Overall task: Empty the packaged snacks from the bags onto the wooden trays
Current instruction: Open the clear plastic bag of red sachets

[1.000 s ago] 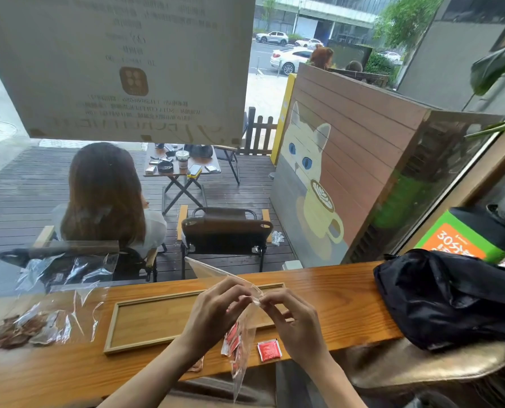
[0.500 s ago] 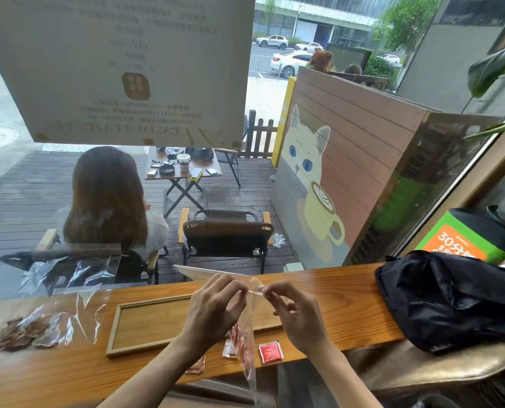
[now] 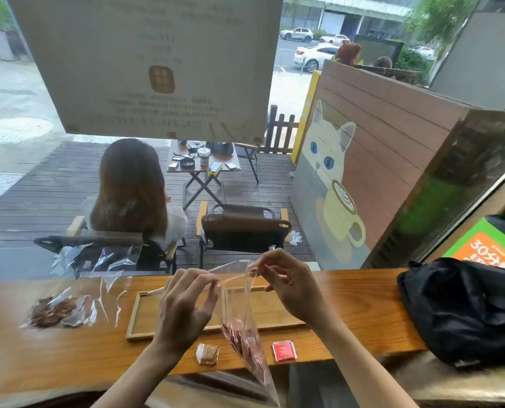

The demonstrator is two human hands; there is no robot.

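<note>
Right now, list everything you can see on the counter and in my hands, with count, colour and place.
wooden tray: one, light wood, middle of the counter, nothing in it.
clear bag in hand: one, transparent with red packets at the bottom, hanging over the tray's right part.
second clear bag: one, transparent with brown snacks, counter far left.
brown snack packet: one, brown and white, counter's near edge.
red snack packet: one, red, near edge, right of the brown one.
black bag: one, black, counter far right.
counter: one, orange-brown wood.
left hand: grip pinching the bag's top edge.
right hand: grip pinching the opposite top edge.
</note>
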